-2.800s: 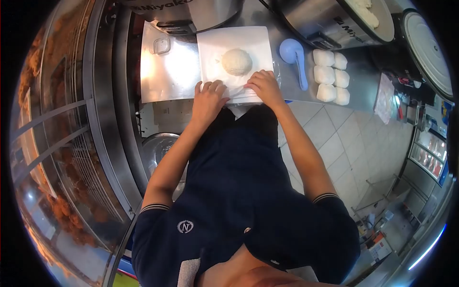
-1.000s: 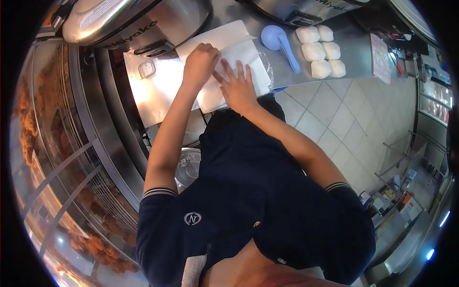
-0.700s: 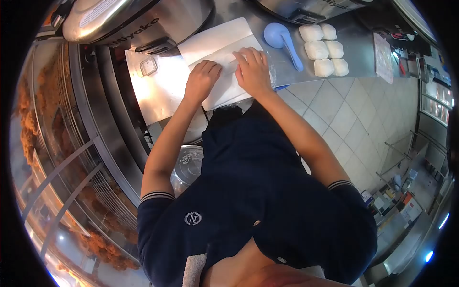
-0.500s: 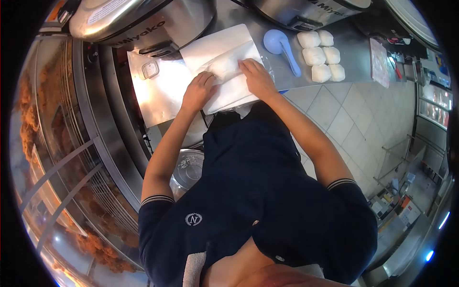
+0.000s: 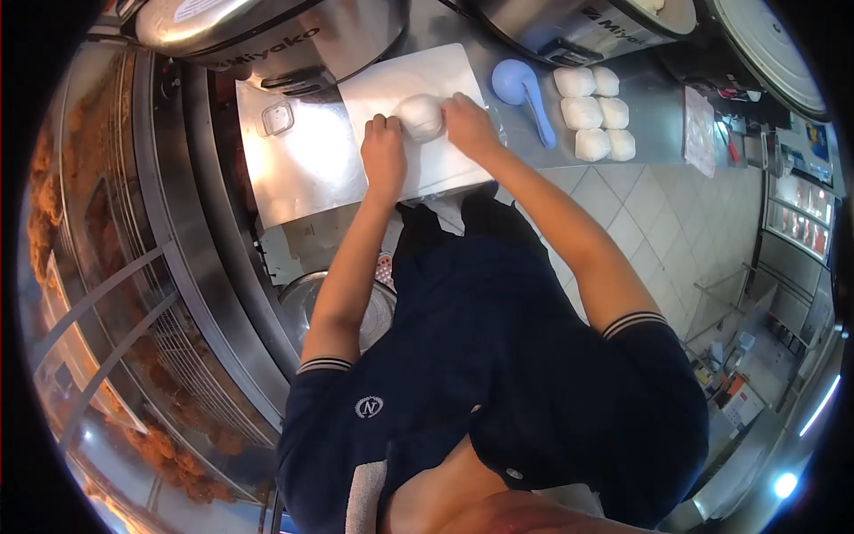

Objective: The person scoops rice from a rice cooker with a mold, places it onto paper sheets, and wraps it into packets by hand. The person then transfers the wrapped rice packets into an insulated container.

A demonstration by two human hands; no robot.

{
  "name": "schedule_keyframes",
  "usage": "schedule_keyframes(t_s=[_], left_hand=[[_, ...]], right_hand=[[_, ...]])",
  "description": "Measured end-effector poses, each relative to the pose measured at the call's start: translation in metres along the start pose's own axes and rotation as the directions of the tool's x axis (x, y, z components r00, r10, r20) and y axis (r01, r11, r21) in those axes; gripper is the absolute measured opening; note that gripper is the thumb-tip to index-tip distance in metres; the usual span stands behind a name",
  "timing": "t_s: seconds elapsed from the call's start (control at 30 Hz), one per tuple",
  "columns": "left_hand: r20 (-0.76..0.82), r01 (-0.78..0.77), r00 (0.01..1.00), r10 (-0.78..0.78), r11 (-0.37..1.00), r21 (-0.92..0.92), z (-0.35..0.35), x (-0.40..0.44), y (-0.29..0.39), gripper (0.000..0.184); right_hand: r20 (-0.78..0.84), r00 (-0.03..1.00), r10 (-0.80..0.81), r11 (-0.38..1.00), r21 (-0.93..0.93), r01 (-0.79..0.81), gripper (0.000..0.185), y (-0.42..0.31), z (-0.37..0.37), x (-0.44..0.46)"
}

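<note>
- Left hand (image 5: 384, 151) and right hand (image 5: 467, 125): fingers curled beside the white-wrapped mound (image 5: 421, 117) on paper (image 5: 445, 169); grip unclear.
- Clear container (image 5: 277, 117): contents unreadable.
- Metal bowl (image 5: 380, 313): partly behind forearm.
- Right cooker (image 5: 569, 28): cropped, white food (image 5: 653, 5) inside.

From where I stood, "Miyako" read clearly in dark letters across the steel side of the left cooker (image 5: 356, 36), and the same brand, its last letter hard to make out, sat beside a small dark logo on the right cooker (image 5: 534, 20). A pale label (image 5: 196, 8) on the left cooker's lid bore print too small to read. The dark shirt (image 5: 534, 356) carried a round badge (image 5: 369, 407) with the letter "N"
</note>
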State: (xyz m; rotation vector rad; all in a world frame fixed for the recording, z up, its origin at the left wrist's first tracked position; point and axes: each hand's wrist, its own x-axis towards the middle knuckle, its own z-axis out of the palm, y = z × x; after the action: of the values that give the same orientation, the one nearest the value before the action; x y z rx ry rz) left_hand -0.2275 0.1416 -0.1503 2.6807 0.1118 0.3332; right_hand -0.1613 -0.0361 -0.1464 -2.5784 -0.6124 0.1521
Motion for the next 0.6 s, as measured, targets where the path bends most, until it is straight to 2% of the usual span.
schedule_keyframes(t_s=[0.03,0.07,0.13,0.17,0.2,0.23,0.27,0.33,0.37,0.43,0.47,0.5,0.53,0.57,0.6], left_hand=[[-0.064,0.048,0.996,-0.055,0.993,-0.110,0.005,-0.001,0.004,0.014],[-0.117,0.085,0.987,-0.113,0.971,-0.225,0.010,-0.002,0.011,0.011],[-0.099,0.184,0.941,-0.323,0.736,-0.651,0.013,-0.001,0.036,0.008],[-0.083,0.161,0.937,-0.339,0.630,-0.760,0.006,0.000,0.060,0.008],[-0.065,0.138,0.931,-0.358,0.513,-0.847,0.003,0.001,0.078,0.010],[-0.021,0.121,0.935,-0.354,0.372,-0.920,0.007,-0.001,0.091,0.015],[-0.025,0.113,0.938,-0.345,0.376,-0.920,0.016,-0.005,0.097,0.015],[0.096,0.119,0.991,-0.092,0.294,-0.948,0.038,-0.011,0.106,0.023],[0.178,0.178,0.984,-0.021,0.262,-0.949,0.036,-0.009,0.129,0.029],[0.299,0.268,0.954,-0.024,0.513,-0.816,0.042,-0.005,0.168,0.029],[0.387,0.330,0.921,-0.043,0.612,-0.718,0.042,-0.005,0.189,0.029],[0.391,0.326,0.920,-0.036,0.625,-0.709,0.052,-0.011,0.205,0.029],[0.361,0.462,0.886,-0.290,0.603,-0.651,0.073,-0.008,0.229,0.036],[0.306,0.591,0.789,-0.533,0.523,-0.614,0.086,-0.005,0.237,0.045],[0.292,0.582,0.797,-0.529,0.541,-0.608,0.091,0.003,0.241,0.045]], right_hand=[[-0.047,0.999,0.004,0.993,0.121,0.002,0.023,0.002,0.002,-0.006],[-0.052,0.998,0.019,0.992,0.123,-0.013,0.023,0.004,0.005,-0.005],[0.125,0.977,0.171,0.888,0.410,-0.208,0.032,0.019,0.004,0.002],[0.105,0.975,0.198,0.888,0.402,-0.224,0.032,0.026,-0.006,-0.005],[0.216,0.931,0.293,0.523,0.779,-0.345,0.038,0.016,-0.027,-0.016],[0.352,0.888,0.298,0.005,0.929,-0.370,0.044,0.008,-0.046,-0.028],[0.343,0.891,0.298,0.003,0.933,-0.360,0.044,0.012,-0.064,-0.043],[0.387,0.904,0.182,-0.231,0.910,-0.344,0.056,0.038,-0.103,-0.074],[0.382,0.907,0.178,-0.238,0.911,-0.336,0.056,0.052,-0.119,-0.089],[0.322,0.942,0.090,-0.103,0.944,-0.313,0.063,0.093,-0.150,-0.114],[0.315,0.945,0.092,-0.116,0.946,-0.304,0.063,0.122,-0.170,-0.123],[0.258,0.941,0.219,0.035,0.962,-0.272,0.070,0.154,-0.190,-0.132],[0.160,0.932,0.325,0.177,0.958,-0.226,0.078,0.203,-0.215,-0.133],[0.080,0.930,0.358,0.287,0.939,-0.191,0.082,0.241,-0.230,-0.128],[0.001,0.923,0.385,0.392,0.905,-0.165,0.087,0.277,-0.242,-0.120]])
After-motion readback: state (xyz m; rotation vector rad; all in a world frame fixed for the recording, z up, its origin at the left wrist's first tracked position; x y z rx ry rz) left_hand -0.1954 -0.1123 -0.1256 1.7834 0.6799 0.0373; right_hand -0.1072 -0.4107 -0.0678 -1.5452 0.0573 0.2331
